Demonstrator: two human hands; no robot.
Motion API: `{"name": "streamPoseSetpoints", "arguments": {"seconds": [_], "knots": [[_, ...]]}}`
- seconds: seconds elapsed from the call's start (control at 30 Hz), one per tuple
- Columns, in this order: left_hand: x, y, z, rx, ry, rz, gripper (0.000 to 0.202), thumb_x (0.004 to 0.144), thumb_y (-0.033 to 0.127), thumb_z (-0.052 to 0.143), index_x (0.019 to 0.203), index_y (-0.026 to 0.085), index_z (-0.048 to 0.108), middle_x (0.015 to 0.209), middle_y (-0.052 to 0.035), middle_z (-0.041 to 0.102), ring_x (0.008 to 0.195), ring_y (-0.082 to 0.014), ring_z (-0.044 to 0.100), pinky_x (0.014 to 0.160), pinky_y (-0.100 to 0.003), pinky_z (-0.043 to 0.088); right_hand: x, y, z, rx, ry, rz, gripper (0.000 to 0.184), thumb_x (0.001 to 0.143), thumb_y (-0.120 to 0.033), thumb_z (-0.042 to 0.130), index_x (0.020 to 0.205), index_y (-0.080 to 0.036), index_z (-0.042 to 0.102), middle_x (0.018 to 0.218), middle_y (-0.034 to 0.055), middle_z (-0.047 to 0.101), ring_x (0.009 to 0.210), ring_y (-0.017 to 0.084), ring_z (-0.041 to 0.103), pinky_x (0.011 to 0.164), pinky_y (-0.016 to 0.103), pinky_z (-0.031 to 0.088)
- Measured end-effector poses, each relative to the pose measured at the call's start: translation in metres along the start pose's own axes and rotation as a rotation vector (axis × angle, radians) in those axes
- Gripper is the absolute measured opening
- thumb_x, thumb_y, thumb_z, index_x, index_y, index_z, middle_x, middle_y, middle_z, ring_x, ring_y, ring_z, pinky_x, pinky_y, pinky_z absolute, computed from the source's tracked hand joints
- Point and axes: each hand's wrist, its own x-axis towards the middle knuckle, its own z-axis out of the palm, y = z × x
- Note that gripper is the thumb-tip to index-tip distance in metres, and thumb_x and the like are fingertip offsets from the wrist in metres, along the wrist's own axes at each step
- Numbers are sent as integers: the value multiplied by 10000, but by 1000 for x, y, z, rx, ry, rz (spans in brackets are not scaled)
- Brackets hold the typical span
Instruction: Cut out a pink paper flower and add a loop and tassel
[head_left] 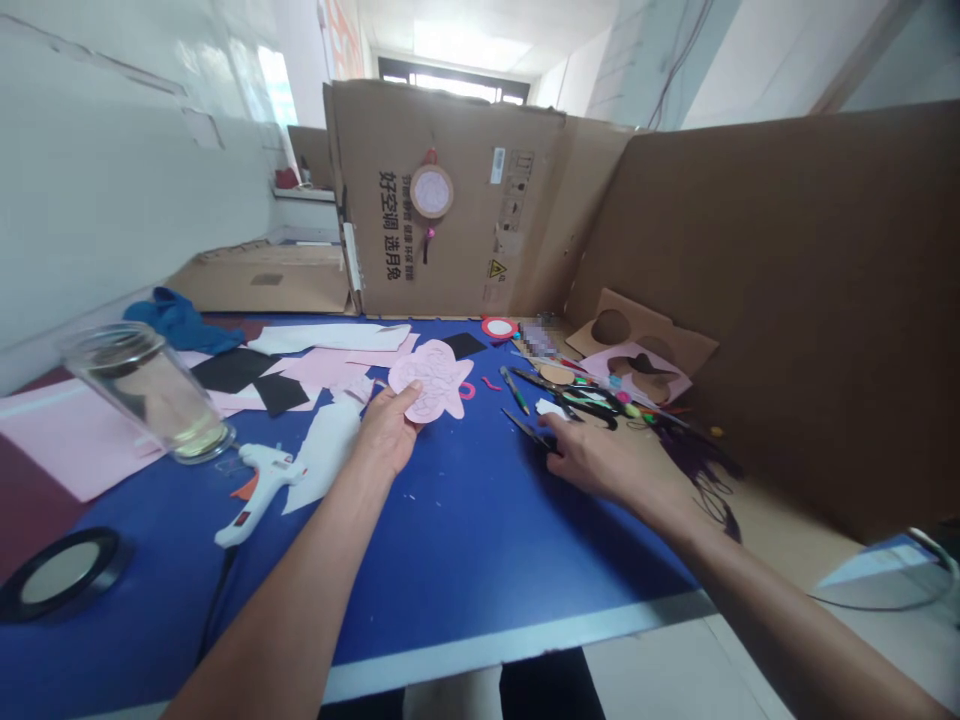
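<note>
My left hand (pixel 391 425) pinches a pink paper cutout (pixel 431 382) between thumb and fingers. The cutout has a rounded body with pointed lobes at its right end and faint curly markings. My right hand (pixel 581 452) is closed around the handle end of a pair of dark scissors (pixel 527 428), whose blades point away to the left, low over the table. Its handle loops are mostly hidden by the fingers. Just beyond that hand lie larger black-handled scissors (pixel 596 408), a white paper scrap (pixel 551 408) and a green pen (pixel 514 391).
A white hot glue gun (pixel 259 490), a glass of pale liquid (pixel 161 400) and a black tape roll (pixel 64 572) occupy the left. Pink, white and black sheets (pixel 277 392) lie behind them. Cardboard walls (pixel 465 200) enclose the back and right, with cut-out cardboard (pixel 645 330) there.
</note>
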Motion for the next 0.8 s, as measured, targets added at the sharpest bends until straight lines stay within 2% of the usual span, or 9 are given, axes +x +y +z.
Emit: {"name": "streamPoseSetpoints", "arguments": {"seconds": [0.07, 0.13, 0.23, 0.3, 0.37, 0.5, 0.63, 0.8], "knots": [[-1, 1, 0, -22, -20, -12, 333, 878, 54, 770, 1197, 144, 798, 1023, -115, 861, 864, -220, 821, 799, -309, 658, 0, -2, 6, 256, 33, -2, 551, 866, -252, 613, 1417, -252, 624, 937, 45, 766, 808, 248, 687, 671, 331, 385], [-2, 2, 0, -44, -50, -38, 296, 875, 83, 784, 1163, 147, 800, 1045, -118, 859, 879, -225, 816, 803, -325, 660, 6, -12, 11, 621, 62, -50, 507, 845, -320, 629, 1345, -240, 641, 857, 8, 713, 758, 215, 631, 692, 326, 426], [-7, 2, 1, -91, -97, -37, 315, 869, 105, 797, 1176, 178, 792, 1071, -108, 854, 918, -231, 805, 799, -343, 657, 22, -44, 15, 1171, -20, -4, 612, 731, -351, 678, 1327, -217, 631, 781, -32, 632, 651, 172, 546, 617, 299, 434], [-10, 0, 2, -125, -129, -14, 357, 862, 117, 808, 1209, 194, 780, 1082, -104, 850, 943, -237, 799, 805, -352, 651, 31, -72, 16, 1393, -98, 32, 612, 670, -319, 683, 1274, -221, 661, 785, -32, 647, 634, 153, 544, 593, 280, 432], [-11, -1, 2, -159, -147, 22, 368, 860, 122, 810, 1222, 178, 772, 1082, -112, 846, 950, -236, 794, 820, -352, 643, 37, -98, 19, 1506, -185, 54, 560, 648, -303, 707, 1202, -223, 687, 814, -28, 670, 605, 124, 523, 580, 265, 433], [-10, -6, 3, -209, -59, 85, 335, 856, 111, 807, 1187, 147, 778, 998, -108, 844, 872, -211, 788, 842, -338, 627, 38, -130, 31, 1632, -227, 34, 471, 687, -326, 754, 1140, -203, 707, 787, -47, 623, 612, 103, 512, 565, 237, 434], [-9, -10, 7, -220, 28, 118, 412, 811, 72, 824, 1214, 139, 772, 1056, -120, 849, 907, -215, 801, 898, -332, 612, 37, -141, 43, 1654, -218, -17, 517, 684, -321, 818, 1165, -193, 677, 736, -70, 613, 613, 107, 526, 567, 235, 448], [-12, -12, 13, -206, 51, 100, 502, 796, 89, 846, 1285, 148, 748, 1062, -116, 852, 895, -214, 810, 930, -336, 611, 37, -148, 47, 1644, -187, -87, 469, 700, -300, 801, 1132, -182, 662, 667, -62, 646, 594, 128, 588, 535, 232, 438]]}}
